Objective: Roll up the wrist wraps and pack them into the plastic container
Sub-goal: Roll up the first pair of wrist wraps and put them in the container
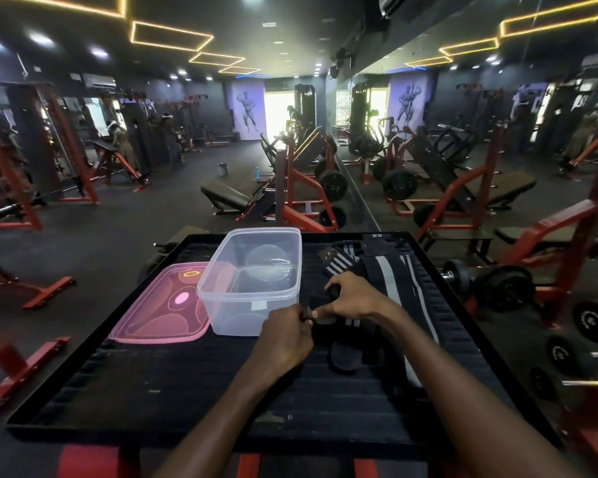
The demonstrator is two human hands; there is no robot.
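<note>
A clear plastic container (252, 281) stands open on the black ribbed table (173, 384), and it looks empty. Its pink lid (163, 305) lies flat to its left. Just right of the container, my left hand (285, 339) and my right hand (351, 296) pinch the end of a black wrist wrap (342, 353), whose loose part lies below them. More black wraps with white stripes (390, 274) are spread behind and to the right of my hands. A partly folded striped wrap (339, 262) lies at the back.
The table has a raised black rim (439, 270). Beyond it stand red and black gym machines (301, 188) and benches. Dumbbells (497, 288) lie on the floor at the right. A mirror wall runs along the right side.
</note>
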